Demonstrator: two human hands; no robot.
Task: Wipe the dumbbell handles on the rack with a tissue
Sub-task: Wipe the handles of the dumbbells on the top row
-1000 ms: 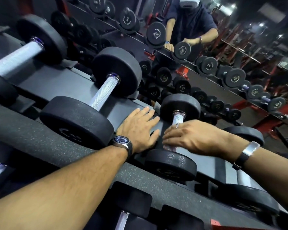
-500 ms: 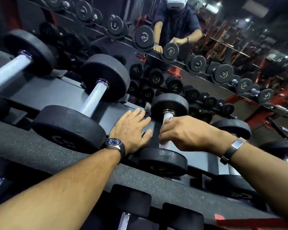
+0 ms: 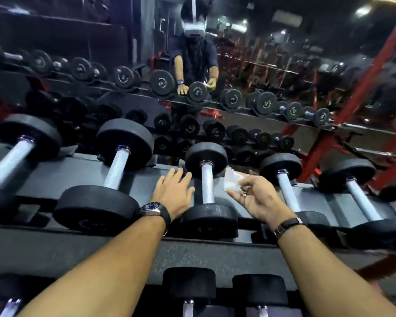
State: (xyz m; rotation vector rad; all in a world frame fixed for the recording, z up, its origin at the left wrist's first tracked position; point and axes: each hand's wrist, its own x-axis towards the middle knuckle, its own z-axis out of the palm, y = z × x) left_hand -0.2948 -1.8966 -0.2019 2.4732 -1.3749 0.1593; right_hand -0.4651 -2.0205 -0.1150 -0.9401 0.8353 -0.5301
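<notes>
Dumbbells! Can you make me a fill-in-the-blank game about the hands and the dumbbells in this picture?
1. The right hand holds a white ____ in its fingertips.
2. The left hand lies flat on the rack, and on its wrist is a ____.
3. The shiny handle between the two hands is touched by ____ hand.
4. The right hand is turned with its palm facing ____.

Missing words: tissue; watch; neither; up
</notes>
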